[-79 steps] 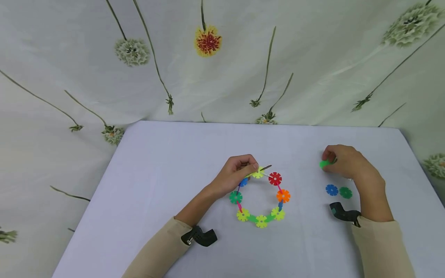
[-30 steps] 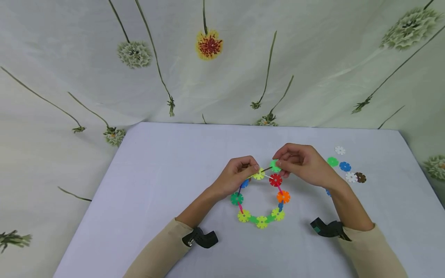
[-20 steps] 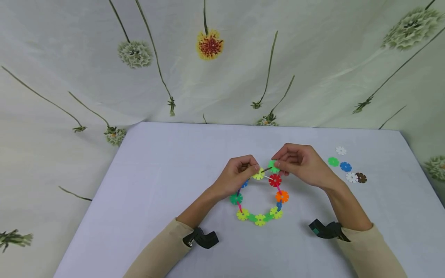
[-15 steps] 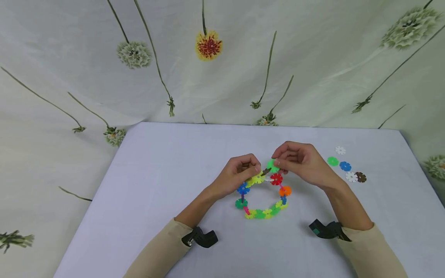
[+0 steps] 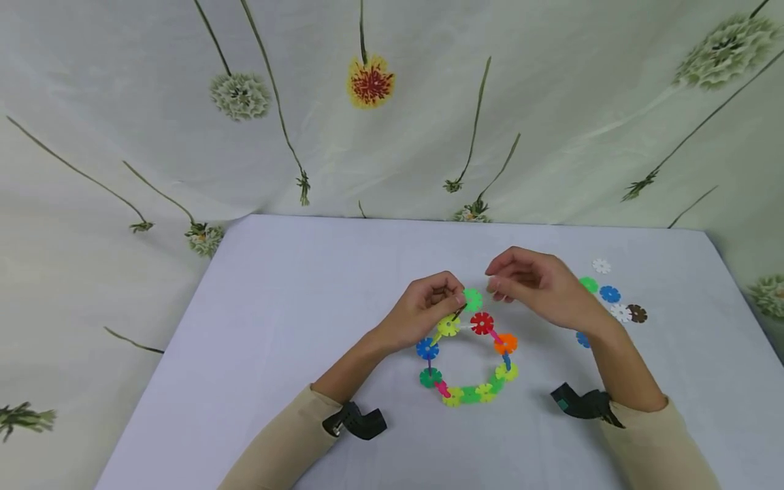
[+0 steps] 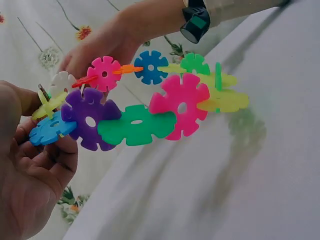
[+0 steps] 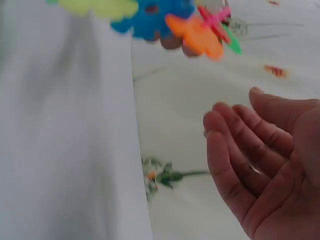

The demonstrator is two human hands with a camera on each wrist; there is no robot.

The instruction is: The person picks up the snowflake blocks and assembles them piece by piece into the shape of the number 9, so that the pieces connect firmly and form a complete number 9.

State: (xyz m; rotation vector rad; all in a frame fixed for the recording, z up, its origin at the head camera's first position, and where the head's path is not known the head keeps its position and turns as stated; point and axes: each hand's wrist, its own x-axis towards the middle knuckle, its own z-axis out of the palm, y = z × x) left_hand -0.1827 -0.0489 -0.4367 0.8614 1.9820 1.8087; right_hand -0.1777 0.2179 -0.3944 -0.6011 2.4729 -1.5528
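Note:
A ring of interlocking snowflake discs [image 5: 482, 323] hangs from my left hand [image 5: 422, 309], joined edge to edge in several colours. My left thumb and fingers pinch it at its upper part, by a dark brown disc seen edge-on. A light green disc [image 5: 473, 299] stands out from that brown one, beside my left fingertips. In the left wrist view, purple [image 6: 90, 120], teal [image 6: 137, 125] and pink discs [image 6: 182, 106] form the near side of the ring. My right hand [image 5: 533, 286] is just right of the green disc, fingers loosely bent and holding nothing.
Loose discs lie on the white table [image 5: 306, 286] at the right: white [image 5: 601, 266], green [image 5: 589, 284], blue [image 5: 610, 294] and brown [image 5: 638, 313] among them. My right forearm partly covers another blue disc [image 5: 584, 339]. A flower-printed cloth [image 5: 422, 122] hangs behind the table.
My right hand took a green disc from the right and brought it to the brown disc on the ring. It has now let go and drawn back slightly, while the ring has tilted.

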